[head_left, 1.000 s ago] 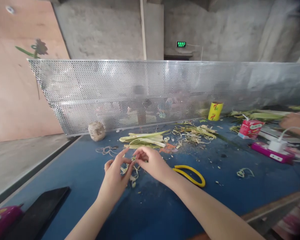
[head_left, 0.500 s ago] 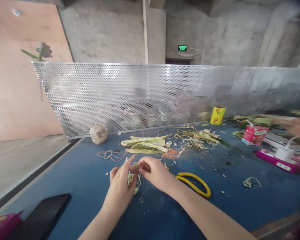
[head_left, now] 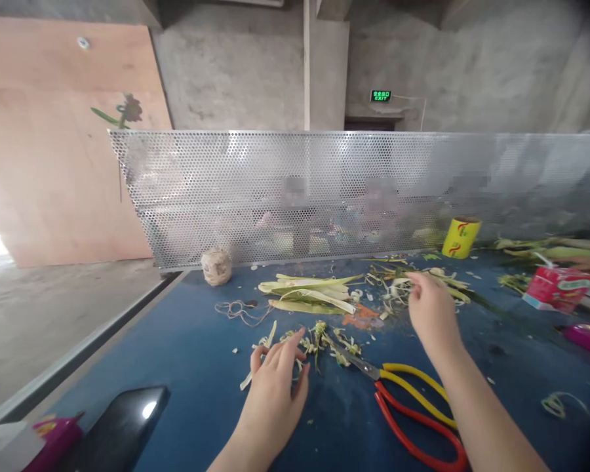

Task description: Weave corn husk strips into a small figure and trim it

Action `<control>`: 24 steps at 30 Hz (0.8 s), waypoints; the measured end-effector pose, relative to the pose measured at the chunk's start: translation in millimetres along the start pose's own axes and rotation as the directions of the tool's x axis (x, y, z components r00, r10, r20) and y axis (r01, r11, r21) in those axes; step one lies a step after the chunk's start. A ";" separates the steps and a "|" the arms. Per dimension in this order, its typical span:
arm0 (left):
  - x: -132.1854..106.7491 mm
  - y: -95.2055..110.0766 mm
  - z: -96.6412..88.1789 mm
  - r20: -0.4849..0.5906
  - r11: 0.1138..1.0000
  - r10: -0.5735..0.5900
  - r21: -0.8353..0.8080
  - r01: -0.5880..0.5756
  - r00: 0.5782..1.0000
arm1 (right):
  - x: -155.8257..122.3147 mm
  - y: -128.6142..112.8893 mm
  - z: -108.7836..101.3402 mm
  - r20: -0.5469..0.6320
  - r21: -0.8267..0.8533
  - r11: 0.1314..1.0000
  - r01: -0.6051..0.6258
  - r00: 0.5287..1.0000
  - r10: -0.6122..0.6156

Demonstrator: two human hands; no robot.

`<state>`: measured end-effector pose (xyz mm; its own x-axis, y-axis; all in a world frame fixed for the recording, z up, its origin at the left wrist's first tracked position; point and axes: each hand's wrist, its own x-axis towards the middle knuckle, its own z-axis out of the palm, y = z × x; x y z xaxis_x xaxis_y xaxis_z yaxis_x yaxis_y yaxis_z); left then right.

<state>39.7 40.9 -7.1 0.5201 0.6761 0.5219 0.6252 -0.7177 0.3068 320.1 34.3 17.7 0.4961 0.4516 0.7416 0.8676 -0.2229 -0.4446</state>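
Observation:
My left hand [head_left: 278, 380], its fingers apart and slightly bent, hovers over or rests at the edge of short pale-green plant strips [head_left: 319, 337]. I cannot tell whether it touches them. Farther off to the right, my right hand [head_left: 433, 318] is at a heap of shredded plant scraps [head_left: 396, 288]. Its fingers are curled in, and whatever they hold is hidden. Between my hands lies a pair of scissors [head_left: 373, 372] with one yellow and one red handle, blades among the strips. Long flat green leaf strips [head_left: 314, 292] lie beyond my left hand.
A twine ball [head_left: 216, 266] and loose string [head_left: 240, 311] are at the left back. A black phone [head_left: 122, 426] lies front left. A yellow roll [head_left: 461, 237] and a red drink carton [head_left: 558, 288] stand at right. A perforated metal screen [head_left: 275, 196] borders the table.
My hands were together over the small plant pieces; my right hand has moved away to the scrap heap. My left hand has opened. The view has shifted, and more of the scissors shows.

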 end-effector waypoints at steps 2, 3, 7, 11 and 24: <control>0.0 1.6 -0.7 0.007 1.000 0.005 -0.007 -0.005 1.000 | 0.3 10.0 3.6 0.041 -0.102 0.995 -0.020 0.999 0.024; 0.1 2.6 -1.3 0.011 1.000 0.008 -0.012 -0.008 1.000 | -2.0 11.1 6.8 0.137 -0.156 0.988 -0.024 0.990 0.045; 1.0 5.5 -3.4 0.018 1.000 0.020 -0.025 -0.019 1.000 | -15.3 -0.1 23.2 0.533 -0.233 0.973 0.010 0.838 0.119; 2.5 6.4 -4.0 0.044 1.000 0.007 -0.021 -0.006 0.999 | -19.0 -13.2 35.1 0.646 -0.120 0.986 0.115 0.763 -0.010; -0.3 7.0 -1.9 0.062 0.997 0.077 0.023 -0.078 0.995 | 2.4 -37.0 78.4 0.787 -0.066 0.960 0.273 0.605 -0.118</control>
<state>42.9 35.3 -3.6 0.6019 0.6280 0.4933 0.5955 -0.7645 0.2468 286.3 111.4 -3.5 0.1695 0.9798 0.1059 0.9705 -0.1472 -0.1908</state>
